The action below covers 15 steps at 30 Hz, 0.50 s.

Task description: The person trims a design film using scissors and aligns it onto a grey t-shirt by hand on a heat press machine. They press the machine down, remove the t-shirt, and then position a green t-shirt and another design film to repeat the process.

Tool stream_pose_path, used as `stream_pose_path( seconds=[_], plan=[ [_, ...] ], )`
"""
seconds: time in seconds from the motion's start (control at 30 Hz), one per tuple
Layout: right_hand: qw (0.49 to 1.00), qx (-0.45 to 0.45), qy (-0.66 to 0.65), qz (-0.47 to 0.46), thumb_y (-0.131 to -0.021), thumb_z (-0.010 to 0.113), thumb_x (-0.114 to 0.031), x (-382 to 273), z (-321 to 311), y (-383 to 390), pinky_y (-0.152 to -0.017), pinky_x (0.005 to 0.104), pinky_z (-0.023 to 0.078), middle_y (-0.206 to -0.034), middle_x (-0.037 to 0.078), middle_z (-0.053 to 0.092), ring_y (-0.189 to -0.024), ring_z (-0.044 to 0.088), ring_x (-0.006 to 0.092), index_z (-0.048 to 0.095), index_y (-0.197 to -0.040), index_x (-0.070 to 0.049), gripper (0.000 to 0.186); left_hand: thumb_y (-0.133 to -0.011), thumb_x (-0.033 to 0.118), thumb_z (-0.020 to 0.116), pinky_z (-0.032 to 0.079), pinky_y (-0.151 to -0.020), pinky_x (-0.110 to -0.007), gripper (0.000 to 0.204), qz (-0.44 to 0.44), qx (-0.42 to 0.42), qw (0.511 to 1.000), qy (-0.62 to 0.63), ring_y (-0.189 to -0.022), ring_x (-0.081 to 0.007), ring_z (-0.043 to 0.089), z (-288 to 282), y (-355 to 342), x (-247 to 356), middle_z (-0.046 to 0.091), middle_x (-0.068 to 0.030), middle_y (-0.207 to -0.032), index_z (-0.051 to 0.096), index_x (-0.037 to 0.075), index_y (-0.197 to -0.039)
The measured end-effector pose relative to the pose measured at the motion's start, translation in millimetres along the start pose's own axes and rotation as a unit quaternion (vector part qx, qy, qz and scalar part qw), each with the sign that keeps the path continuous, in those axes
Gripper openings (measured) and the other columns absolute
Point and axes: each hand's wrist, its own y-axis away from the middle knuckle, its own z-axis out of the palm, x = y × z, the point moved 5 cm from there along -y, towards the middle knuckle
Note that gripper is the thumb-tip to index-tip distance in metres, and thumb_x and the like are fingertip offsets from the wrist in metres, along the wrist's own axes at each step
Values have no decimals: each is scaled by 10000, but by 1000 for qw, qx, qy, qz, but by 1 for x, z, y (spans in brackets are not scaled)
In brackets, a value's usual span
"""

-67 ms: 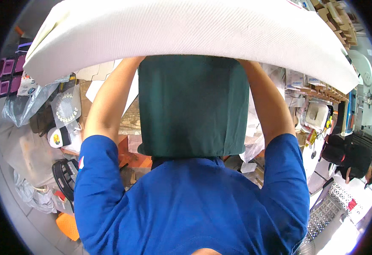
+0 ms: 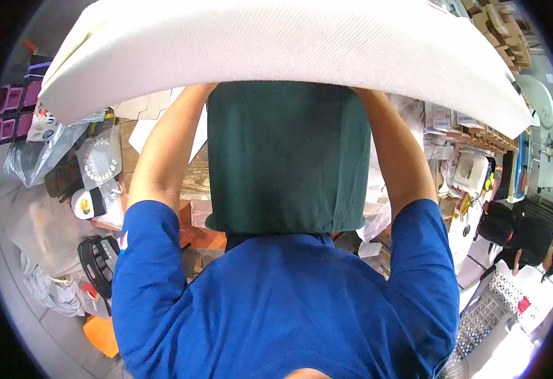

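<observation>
A broad band of white, finely ribbed material (image 2: 276, 47) arches across the top of the view, close to the camera. Both bare forearms reach forward and pass beneath its lower edge. The left forearm (image 2: 163, 145) goes under it left of centre, and the right forearm (image 2: 403, 145) right of centre. Past the wrists my hands are hidden, so their fingers and anything they hold do not show. Between the arms lies a dark green cloth panel (image 2: 289, 158), smooth with a few soft folds, in front of my blue shirt. Its top edge also disappears under the white band.
At left are purple bins (image 2: 12, 99), a clear plastic bag (image 2: 40, 155), a white cap (image 2: 87, 203) and an orange object (image 2: 101, 336). White papers (image 2: 139, 137) lie on a wooden surface (image 2: 196, 177). Boxes (image 2: 442, 119), a black bag (image 2: 497, 221) and a white perforated basket (image 2: 507, 287) stand at right.
My left arm has shifted very slightly to the right. The white band and green panel look almost the same.
</observation>
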Motion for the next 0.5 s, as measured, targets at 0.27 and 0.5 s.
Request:
stream_pose_path(
  seconds=[0.27, 0.5],
  plan=[
    [985, -113, 66, 113, -964, 575, -336, 8, -8, 31, -1117, 504, 354, -1439, 253, 484, -1315, 459, 429, 445, -1434, -16, 583, -988, 287, 543, 417, -1039, -500, 448, -109, -9, 994, -9, -1222, -428, 539, -16, 37, -22, 603, -265, -1275, 540, 2, -1335],
    [629, -73, -533, 562, -1049, 452, -424, -19, -2, 305, -1083, 418, 388, -1396, 212, 534, -1300, 506, 307, 451, -1418, 51, 601, -1052, 427, 456, 418, -1062, -418, 609, -429, -115, 778, 444, -1234, -315, 567, 16, 294, 30, 587, -216, -1346, 487, -82, -1385]
  ],
)
